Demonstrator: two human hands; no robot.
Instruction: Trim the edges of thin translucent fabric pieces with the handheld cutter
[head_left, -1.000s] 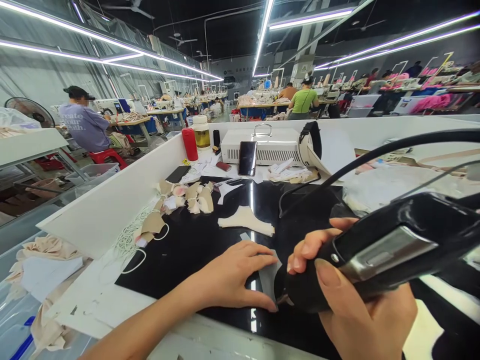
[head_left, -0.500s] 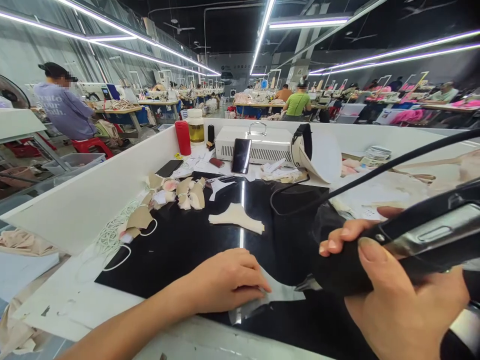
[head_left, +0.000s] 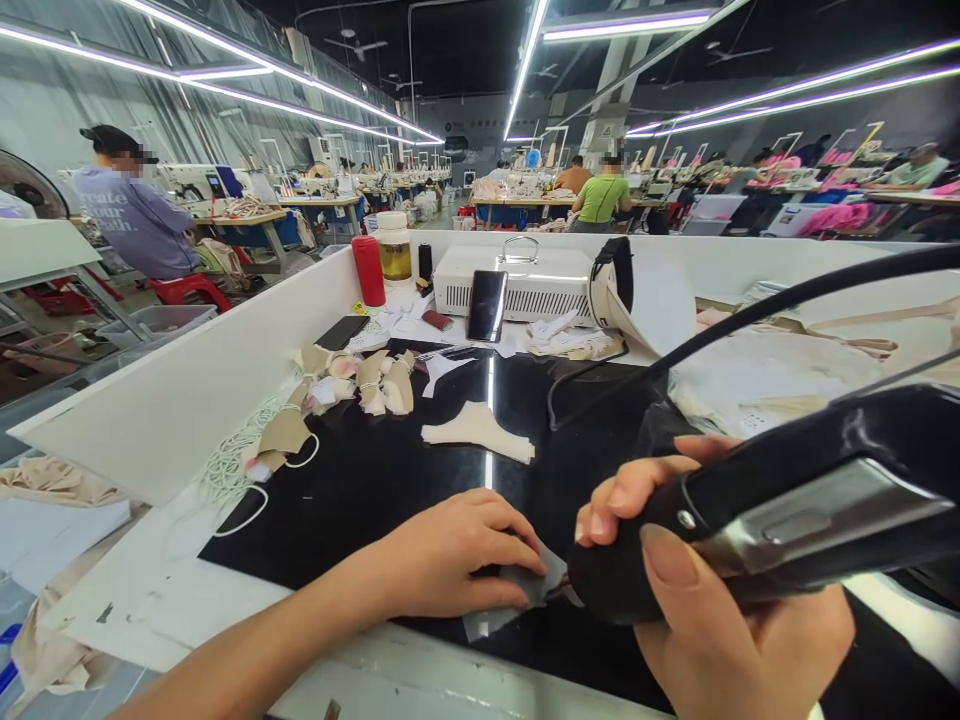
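My left hand (head_left: 457, 555) lies palm down near the front of the black work surface (head_left: 360, 490). Its fingertips press on a thin, pale translucent piece (head_left: 553, 572), much of it hidden under the fingers. In my right hand (head_left: 750, 640) is a black corded handheld tool (head_left: 817, 530) with a metal plate on its side, fingers and thumb wrapped round it. The tool's small metal tip meets the piece's right edge, close to my left fingers; exact contact is hard to see. Beyond my hands lies a cream, Y-shaped stack of fabric pieces (head_left: 478, 432).
Tied fabric bundles (head_left: 382, 382) and a tangle of pale cord (head_left: 238, 455) lie at left. A phone (head_left: 487, 305) leans on a white vented box (head_left: 547, 280) at the back. The tool's black cable (head_left: 787, 300) arcs across the right. Low white walls border the table.
My right hand has moved the tool left, along the pale piece towards my left fingers. Less of the piece shows at its right end. My left hand stays nearly in place.
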